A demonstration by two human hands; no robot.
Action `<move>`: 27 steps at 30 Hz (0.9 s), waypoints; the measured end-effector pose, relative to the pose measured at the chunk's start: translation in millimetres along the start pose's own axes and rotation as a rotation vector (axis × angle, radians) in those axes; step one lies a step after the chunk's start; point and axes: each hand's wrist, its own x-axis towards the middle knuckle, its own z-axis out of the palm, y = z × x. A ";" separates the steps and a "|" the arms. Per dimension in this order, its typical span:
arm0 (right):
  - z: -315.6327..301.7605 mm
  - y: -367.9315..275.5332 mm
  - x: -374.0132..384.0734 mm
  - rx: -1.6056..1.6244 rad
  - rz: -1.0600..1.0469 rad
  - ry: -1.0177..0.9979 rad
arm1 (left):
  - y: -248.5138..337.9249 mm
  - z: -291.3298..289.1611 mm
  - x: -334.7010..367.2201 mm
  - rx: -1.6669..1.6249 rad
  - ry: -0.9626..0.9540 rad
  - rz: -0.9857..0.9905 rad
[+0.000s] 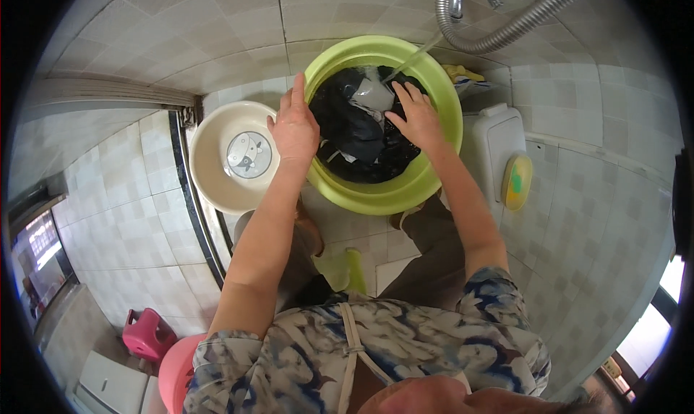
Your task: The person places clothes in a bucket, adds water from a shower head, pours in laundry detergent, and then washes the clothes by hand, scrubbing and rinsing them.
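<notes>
A lime-green basin [434, 186] holds dark wet clothes [361, 135], with a patch of pale, water-covered fabric [374, 94] at their upper middle. A thin stream of water [412, 60] runs down into it from the upper right. My left hand [295, 128] is at the basin's left rim, fingers stretched forward and thumb apart; whether it presses on the rim I cannot tell. Over the right part of the clothes, my right hand [418, 119] has its fingers spread, the tips at the fabric, gripping nothing.
A cream basin [206, 172] with a cartoon animal print stands left of the green one. A coiled metal hose [470, 38] hangs at the upper right. Beside the right wall are a white bin [499, 135] and a yellow-green oval brush [517, 181]. A pink stool [148, 334] stands lower left.
</notes>
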 end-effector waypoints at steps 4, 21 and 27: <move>42.6 36.3 -7.5 0.174 0.222 -0.502 | 3.7 -2.8 2.4 0.001 -0.003 0.007; 124.4 62.6 56.0 0.025 0.191 -0.914 | 2.3 19.9 28.5 -0.046 0.071 0.089; 89.8 -22.8 1.9 0.115 0.449 -0.108 | -2.2 11.0 21.5 -0.008 0.019 0.033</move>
